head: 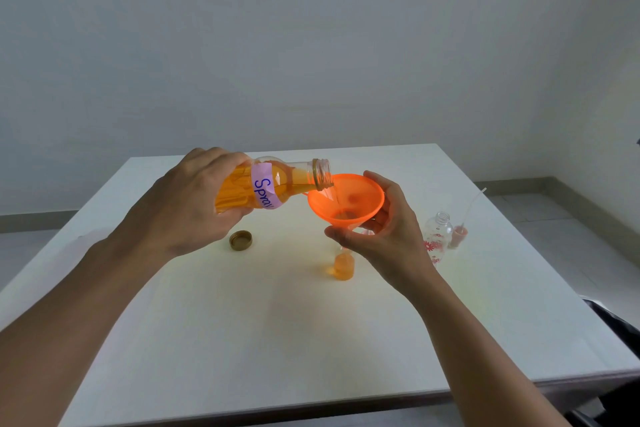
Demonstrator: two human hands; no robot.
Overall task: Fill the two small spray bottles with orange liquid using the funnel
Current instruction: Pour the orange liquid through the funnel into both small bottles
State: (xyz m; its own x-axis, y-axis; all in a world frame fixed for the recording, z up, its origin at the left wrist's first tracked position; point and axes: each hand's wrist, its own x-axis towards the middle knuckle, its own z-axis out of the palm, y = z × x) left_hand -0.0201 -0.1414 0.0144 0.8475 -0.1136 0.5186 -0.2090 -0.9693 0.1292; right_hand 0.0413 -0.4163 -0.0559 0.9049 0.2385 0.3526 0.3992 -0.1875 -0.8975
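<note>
Left hand point(194, 208) grips the tilted Spray-labelled bottle point(277, 184); right hand point(388, 243) curls round the orange funnel point(346, 199). Fast pouring could overflow the small spray bottle point(343, 269) (at the funnel's six o'clock).

Both your bare forearms reach in from the lower corners and converge. Your left hand point(187, 204) is turned knuckles-up, gripping the tilted clear plastic bottle of orange liquid point(287, 177). Your right hand point(391, 236) is raised, thumb and fingers point(381, 182) curled round the orange plastic funnel point(346, 198).

Head view, looking forward and down, near table point(207, 322)
</note>
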